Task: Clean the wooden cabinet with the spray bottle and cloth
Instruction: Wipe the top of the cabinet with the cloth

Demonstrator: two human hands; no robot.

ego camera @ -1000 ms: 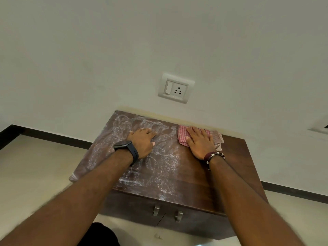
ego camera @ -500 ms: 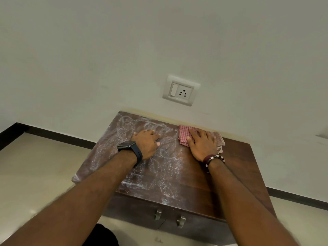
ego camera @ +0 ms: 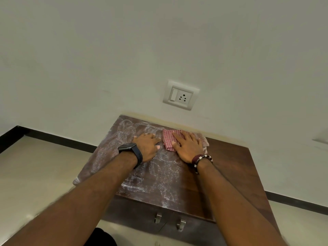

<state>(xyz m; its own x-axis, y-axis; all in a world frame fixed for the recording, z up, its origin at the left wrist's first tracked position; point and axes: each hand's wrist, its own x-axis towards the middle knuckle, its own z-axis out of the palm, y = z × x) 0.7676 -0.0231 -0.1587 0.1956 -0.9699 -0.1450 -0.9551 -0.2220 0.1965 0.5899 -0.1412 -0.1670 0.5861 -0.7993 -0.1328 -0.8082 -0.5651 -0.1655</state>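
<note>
The dark wooden cabinet (ego camera: 230,166) stands against the wall; its top is streaked with white foam on the left half and bare wood on the right. A red-checked cloth (ego camera: 168,139) lies at the back middle of the top. My right hand (ego camera: 188,148) presses flat on the cloth with fingers spread. My left hand (ego camera: 147,148), with a dark watch at the wrist, rests flat on the foamy wood just left of the cloth. No spray bottle is in view.
A white wall socket with a switch (ego camera: 181,95) sits on the wall above the cabinet. Two metal door handles (ego camera: 158,218) show on the cabinet front. Pale floor tiles (ego camera: 35,174) and a dark skirting lie to the left.
My right hand has slid the cloth a little leftward along the back edge, closer to my left hand. The left hand has stayed about where it was.
</note>
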